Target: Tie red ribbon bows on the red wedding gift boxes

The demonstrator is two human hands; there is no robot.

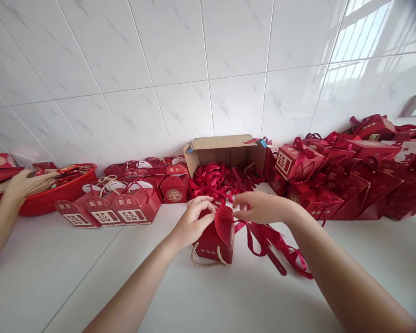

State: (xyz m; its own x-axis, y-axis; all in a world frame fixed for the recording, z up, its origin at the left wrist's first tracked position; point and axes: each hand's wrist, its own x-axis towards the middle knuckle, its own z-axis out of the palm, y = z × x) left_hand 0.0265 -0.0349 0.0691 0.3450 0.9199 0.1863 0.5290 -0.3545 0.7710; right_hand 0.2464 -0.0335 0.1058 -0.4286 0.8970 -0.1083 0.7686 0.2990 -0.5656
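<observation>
A small red gift box [215, 243] with a beige rope handle stands on the white counter [229, 296] in front of me. My left hand [191, 222] grips its top left edge with curled fingers. My right hand [258, 208] pinches the round red top flap [224, 222] of the same box. Loose red ribbons [275, 247] trail on the counter just right of the box, under my right wrist.
An open cardboard carton [225, 150] of red ribbons stands against the tiled wall. Rows of folded red gift boxes [125, 203] lie left, finished ribboned boxes [319, 185] right. Another person's hand [26, 185] reaches into a red tray [52, 196] at far left.
</observation>
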